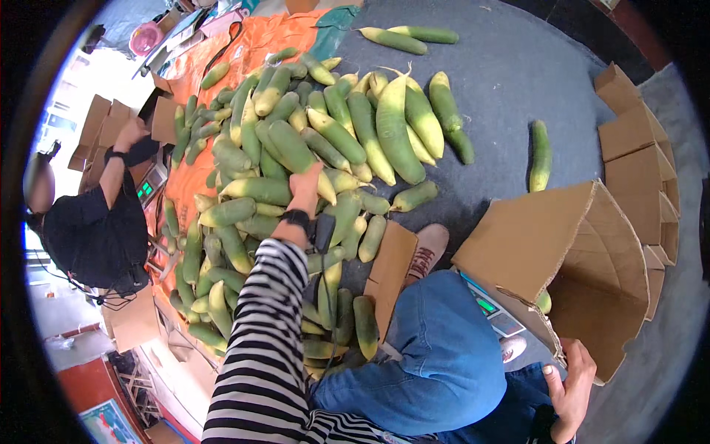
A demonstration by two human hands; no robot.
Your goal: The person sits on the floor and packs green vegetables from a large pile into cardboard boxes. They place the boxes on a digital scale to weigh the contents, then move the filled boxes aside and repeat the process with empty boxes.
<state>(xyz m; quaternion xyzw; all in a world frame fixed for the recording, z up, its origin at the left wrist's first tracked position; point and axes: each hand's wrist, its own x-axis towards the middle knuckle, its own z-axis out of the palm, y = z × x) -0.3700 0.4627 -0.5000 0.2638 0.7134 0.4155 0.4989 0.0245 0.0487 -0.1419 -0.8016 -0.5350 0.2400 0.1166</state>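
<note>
My left hand (305, 183), at the end of a black-and-white striped sleeve, grips a large green radish (288, 145) in a heaped pile of green-and-pale radishes (346, 213). A dark band circles that wrist. On the right, my right hand (574, 377) holds the near edge of an open cardboard box (527, 238), its thumb and fingers on either side of the wall. A digital scale (502, 319) with a lit green display shows under the box. Part of a radish (544, 301) is visible inside; most of the box's contents are hidden.
A co-worker in black (97, 238) is at the left, beside another scale (150, 186) and a cardboard box (166, 121). Orange sheeting (266, 33) lies under part of the pile. Loose radishes (538, 155) lie on the grey floor. More cardboard boxes (632, 166) line the right.
</note>
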